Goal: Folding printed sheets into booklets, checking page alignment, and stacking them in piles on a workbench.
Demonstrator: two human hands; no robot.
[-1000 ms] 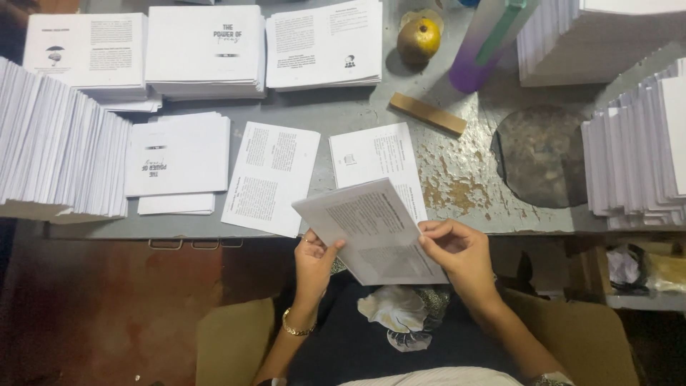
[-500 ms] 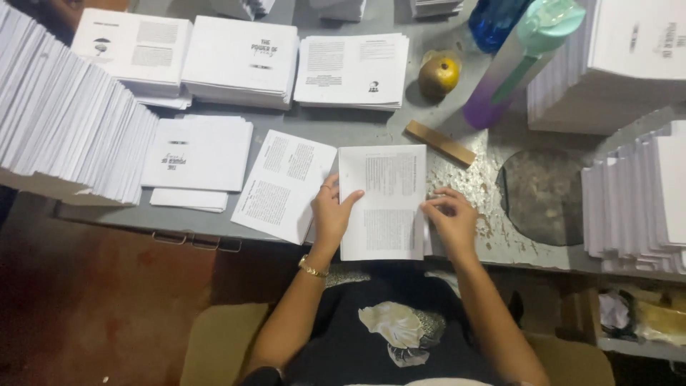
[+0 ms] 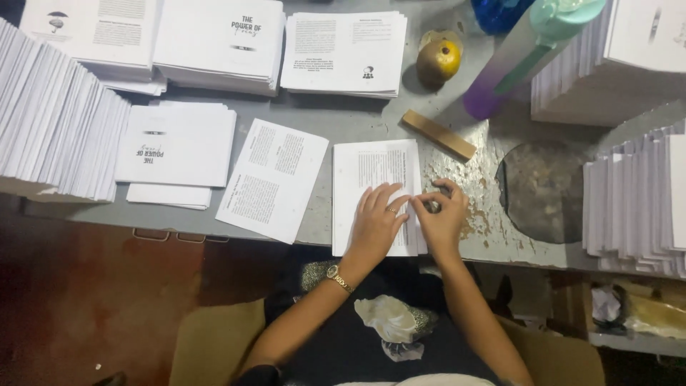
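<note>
Lowered since a moment ago, your folded sheet [image 3: 375, 193] lies flat on the worktop [image 3: 343, 121], left hand [image 3: 375, 225] spread wide, right hand [image 3: 441, 218] pinching its edge; uneven pressure could skew the crease.

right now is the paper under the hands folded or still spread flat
Folded. The printed sheet lies narrow on the grey table, its right edge a crease where the left hand and right hand press.

No packages, labels, signs or screens
</note>
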